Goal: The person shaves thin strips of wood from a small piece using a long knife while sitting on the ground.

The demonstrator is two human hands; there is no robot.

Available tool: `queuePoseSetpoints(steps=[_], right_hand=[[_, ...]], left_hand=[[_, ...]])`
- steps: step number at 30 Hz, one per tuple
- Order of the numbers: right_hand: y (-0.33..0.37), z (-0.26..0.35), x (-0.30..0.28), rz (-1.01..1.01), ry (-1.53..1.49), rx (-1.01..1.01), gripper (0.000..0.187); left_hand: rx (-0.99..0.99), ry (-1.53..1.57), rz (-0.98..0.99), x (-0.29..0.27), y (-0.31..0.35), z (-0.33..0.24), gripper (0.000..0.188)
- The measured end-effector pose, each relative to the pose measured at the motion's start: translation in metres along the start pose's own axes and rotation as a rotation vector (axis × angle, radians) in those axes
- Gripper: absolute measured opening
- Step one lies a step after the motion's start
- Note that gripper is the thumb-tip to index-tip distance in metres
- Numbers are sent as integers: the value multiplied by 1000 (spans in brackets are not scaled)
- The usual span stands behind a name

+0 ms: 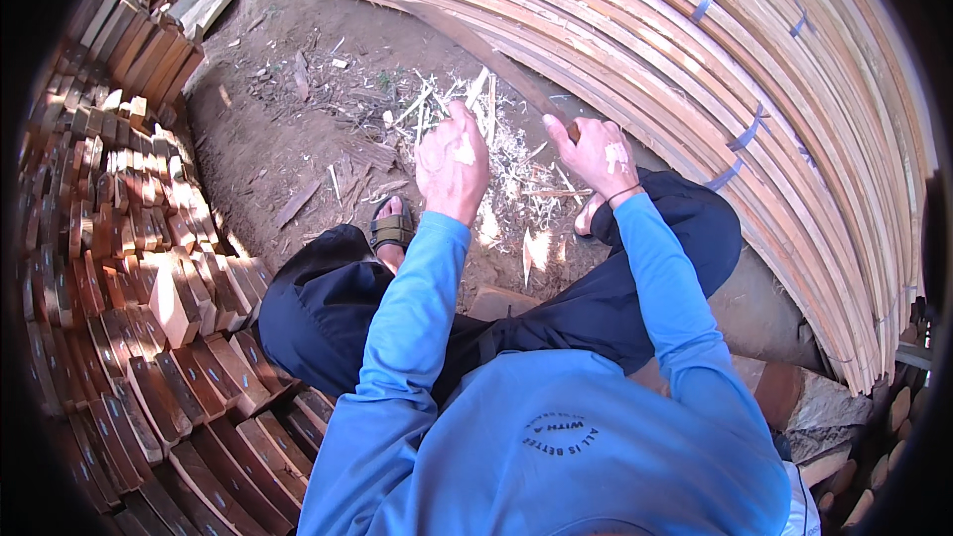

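Holding: 1 long-bladed tool (499,64), right hand (601,159) clamped round its handle (573,132), presumably for control; left hand (454,167) apart from the right, grip unclear; wood shavings (511,154) below.

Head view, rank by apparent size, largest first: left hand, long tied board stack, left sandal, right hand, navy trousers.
1. Long tied board stack
2. Navy trousers
3. Left hand, right hand: look alike, unranked
4. Left sandal

1 fisheye head view, from above the wearer's torso (586,447), facing steeply down, close range
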State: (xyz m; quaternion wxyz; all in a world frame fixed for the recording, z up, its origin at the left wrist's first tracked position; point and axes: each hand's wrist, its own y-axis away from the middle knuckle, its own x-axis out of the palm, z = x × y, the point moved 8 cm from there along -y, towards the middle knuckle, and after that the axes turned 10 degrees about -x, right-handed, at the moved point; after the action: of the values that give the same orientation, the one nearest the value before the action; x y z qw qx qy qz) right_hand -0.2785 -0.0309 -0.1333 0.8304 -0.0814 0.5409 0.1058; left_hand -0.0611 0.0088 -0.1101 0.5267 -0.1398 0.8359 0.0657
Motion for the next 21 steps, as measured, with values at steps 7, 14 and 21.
queuePoseSetpoints(steps=[7,14,21], right_hand=[[-10,-19,-12,-81,-212,74,78],[16,6,-9,127,-144,12,76],[-1,15,-4,52,-90,0,76]], left_hand=[[-64,35,-54,-7,-5,7,18],[-33,115,-46,-1,-4,11,22],[-13,135,-74,-8,-5,5,18]])
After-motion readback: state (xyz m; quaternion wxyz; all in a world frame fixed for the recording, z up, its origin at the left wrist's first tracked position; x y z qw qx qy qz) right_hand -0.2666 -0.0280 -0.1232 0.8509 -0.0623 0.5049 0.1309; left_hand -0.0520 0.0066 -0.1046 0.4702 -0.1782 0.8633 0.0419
